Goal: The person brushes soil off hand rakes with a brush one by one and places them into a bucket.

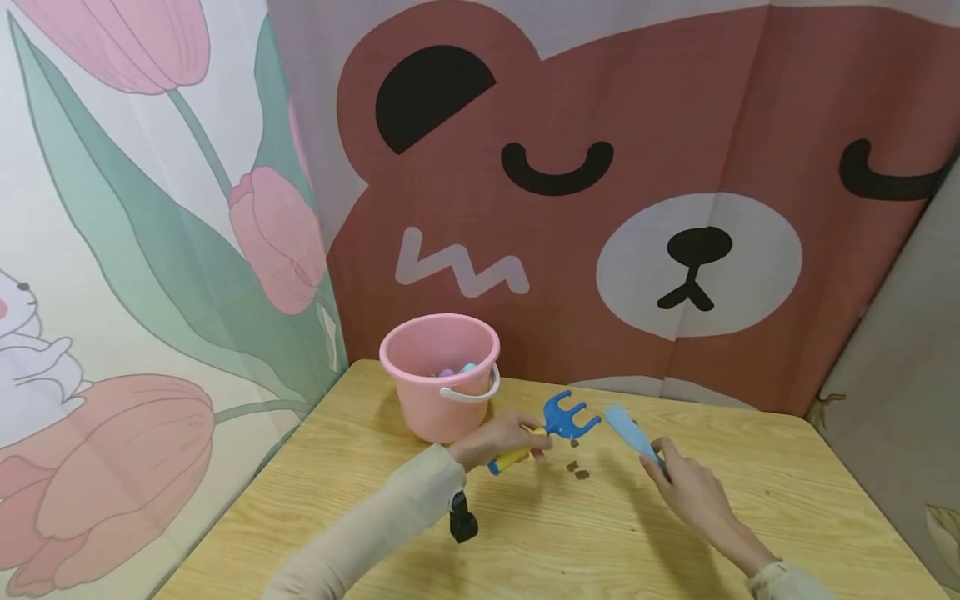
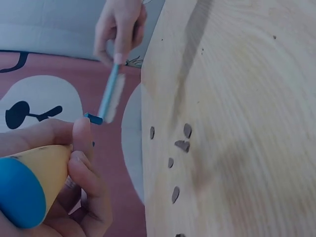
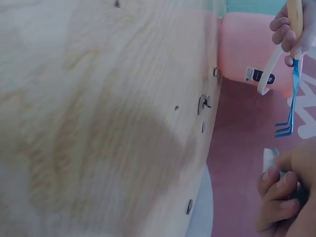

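Observation:
My left hand point(image 1: 504, 435) grips the yellow handle of a small toy rake point(image 1: 557, 420), its blue three-pronged head pointing right. In the left wrist view the handle's blue end cap point(image 2: 22, 192) faces the camera. My right hand point(image 1: 693, 493) holds a light blue brush point(image 1: 632, 431), tilted up toward the rake's prongs. White bristles point(image 2: 116, 98) show along one side of the brush in the left wrist view. Both tools are raised above the wooden table. Below them lie several small brown pieces point(image 1: 582, 474); more of them show in the left wrist view.
A pink bucket point(image 1: 435, 410) with a white handle point(image 1: 467, 397) stands at the table's back left, purple and turquoise things inside. Black gear point(image 1: 462, 520) hangs at my left wrist. Behind the wooden table point(image 1: 525, 542) hangs a bear-print curtain point(image 1: 660, 100).

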Available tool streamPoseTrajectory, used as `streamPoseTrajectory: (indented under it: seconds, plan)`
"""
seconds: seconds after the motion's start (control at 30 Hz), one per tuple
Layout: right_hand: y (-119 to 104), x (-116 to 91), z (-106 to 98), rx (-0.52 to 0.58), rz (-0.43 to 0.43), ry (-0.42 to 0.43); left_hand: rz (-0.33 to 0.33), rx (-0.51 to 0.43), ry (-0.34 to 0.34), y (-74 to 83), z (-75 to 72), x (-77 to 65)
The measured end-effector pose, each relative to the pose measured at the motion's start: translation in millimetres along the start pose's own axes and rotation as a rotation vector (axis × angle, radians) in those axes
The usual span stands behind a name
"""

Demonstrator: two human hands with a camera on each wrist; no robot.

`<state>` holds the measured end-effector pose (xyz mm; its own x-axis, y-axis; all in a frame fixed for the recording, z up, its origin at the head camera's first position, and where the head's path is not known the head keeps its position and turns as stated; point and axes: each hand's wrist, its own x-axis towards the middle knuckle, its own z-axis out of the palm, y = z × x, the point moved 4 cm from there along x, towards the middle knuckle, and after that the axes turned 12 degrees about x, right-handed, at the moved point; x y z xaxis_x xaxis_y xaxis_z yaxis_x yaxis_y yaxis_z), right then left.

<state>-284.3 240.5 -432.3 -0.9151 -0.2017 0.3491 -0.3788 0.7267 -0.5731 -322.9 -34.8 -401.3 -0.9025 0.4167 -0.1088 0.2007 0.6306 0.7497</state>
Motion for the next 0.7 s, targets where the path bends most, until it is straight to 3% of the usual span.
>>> streamPoseTrajectory:
  seconds: [0.2, 0.43, 0.7]
  plan:
    - [7.7, -6.1, 3.3, 0.03, 0.054, -0.069, -0.004, 0.049, -0.018, 1.5, -12.8, -0.8]
    - [13.0, -6.4, 9.2, 0.044, 0.083, -0.142, -0.068, 0.07, 0.04, 2.9, -27.0, -5.0]
    - [18.3, -9.5, 16.7, 0.074, 0.113, -0.172, -0.006, 0.016, 0.014, 7.4, -31.8, -4.6]
